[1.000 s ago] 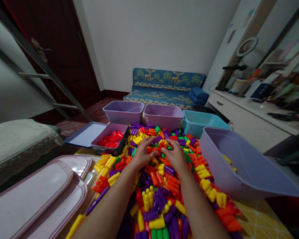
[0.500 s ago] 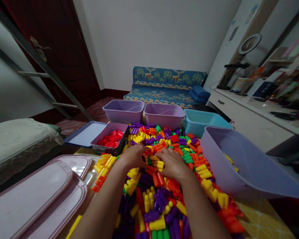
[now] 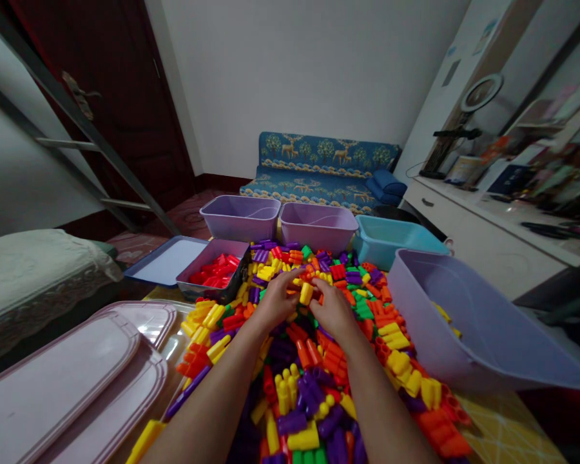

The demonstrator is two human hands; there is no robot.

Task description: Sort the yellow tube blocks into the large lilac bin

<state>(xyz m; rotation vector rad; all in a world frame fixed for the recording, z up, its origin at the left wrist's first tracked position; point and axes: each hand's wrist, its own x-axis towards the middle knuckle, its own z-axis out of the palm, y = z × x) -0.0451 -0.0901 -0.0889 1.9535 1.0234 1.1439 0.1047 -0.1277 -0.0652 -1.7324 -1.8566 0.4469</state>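
My left hand [image 3: 281, 298] and my right hand [image 3: 334, 308] are close together above the middle of a wide pile of plastic building blocks [image 3: 314, 380]. Between their fingertips is a yellow block [image 3: 306, 294], its end facing me. Fingers of both hands curl in around it, and some orange pieces show just behind, partly covered by the fingers. The pile mixes red, orange, yellow, green and purple blocks, some joined in rows. Under the hands, part of the pile is hidden.
A box of red blocks [image 3: 215, 270] stands left of the pile beside a blue-rimmed lid [image 3: 167, 260]. Pale lids [image 3: 58, 380] lie at the near left. Behind are purple bins [image 3: 241, 219] and a turquoise bin [image 3: 396, 238]; a large lilac bin [image 3: 464, 322] at right holds a few yellow blocks.
Both hands have drawn closer together and turned inward. A yellow block now shows between the fingertips, where a cluster of yellow and orange pieces was before.
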